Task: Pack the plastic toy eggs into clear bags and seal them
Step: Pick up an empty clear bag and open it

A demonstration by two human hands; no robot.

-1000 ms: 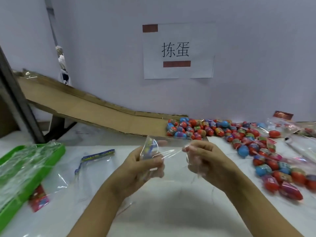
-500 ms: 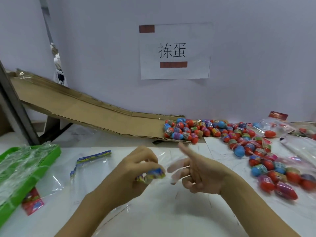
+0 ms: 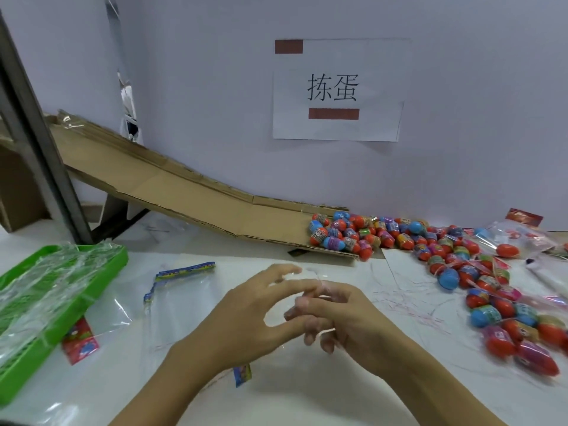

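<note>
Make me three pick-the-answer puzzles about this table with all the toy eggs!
1. Where is the green tray?
A. far left of the table
B. under the wall sign
C. on the cardboard ramp

2. What colour are most toy eggs?
A. yellow
B. red-orange
C. white

3. Is there an egg in the flat clear bag with the blue strip?
A. yes, one
B. yes, many
C. no, none

Answers: 1 A, it sits at the left edge. 2 B, red-orange dominates the pile, with some blue. 3 C, it lies flat with nothing in it.
</note>
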